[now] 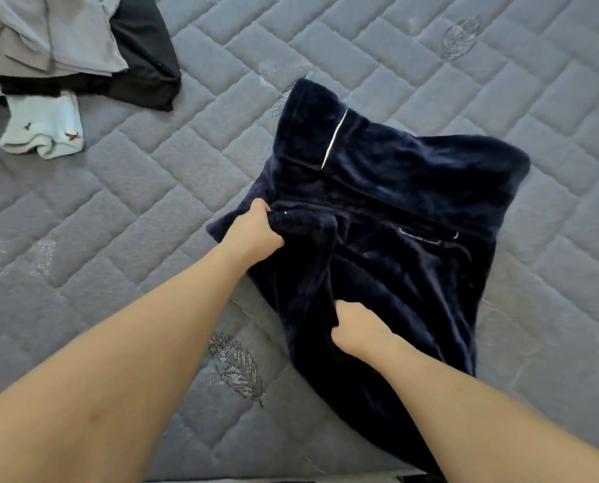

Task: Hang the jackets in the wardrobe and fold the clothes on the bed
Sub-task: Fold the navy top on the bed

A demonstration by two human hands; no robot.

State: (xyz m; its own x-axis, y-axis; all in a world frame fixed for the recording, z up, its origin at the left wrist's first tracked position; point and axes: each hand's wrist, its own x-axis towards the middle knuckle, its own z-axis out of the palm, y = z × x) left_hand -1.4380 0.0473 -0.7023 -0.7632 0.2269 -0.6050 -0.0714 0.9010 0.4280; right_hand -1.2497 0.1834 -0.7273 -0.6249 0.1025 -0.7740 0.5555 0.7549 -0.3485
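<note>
Far left: clothes pile (64, 43) and pale blue socks (43, 130), unfolded, well apart from the work. Left hand (252, 231) has fingers clamped on the left edge of the navy fleece garment (395, 203), which lies mid-bed (117, 210). Right hand (357, 329) pinches the same edge nearer the body. Advice: lift both grips evenly, carry the edge across to the right side, keep tension, then smooth flat.

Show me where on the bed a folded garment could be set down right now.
Bare quilted mattress lies open beyond and right of the navy fleece garment, and between it and the light blue socks. The far left corner is crowded by the grey and black clothes pile. Both the left hand and right hand grip the fleece.
</note>
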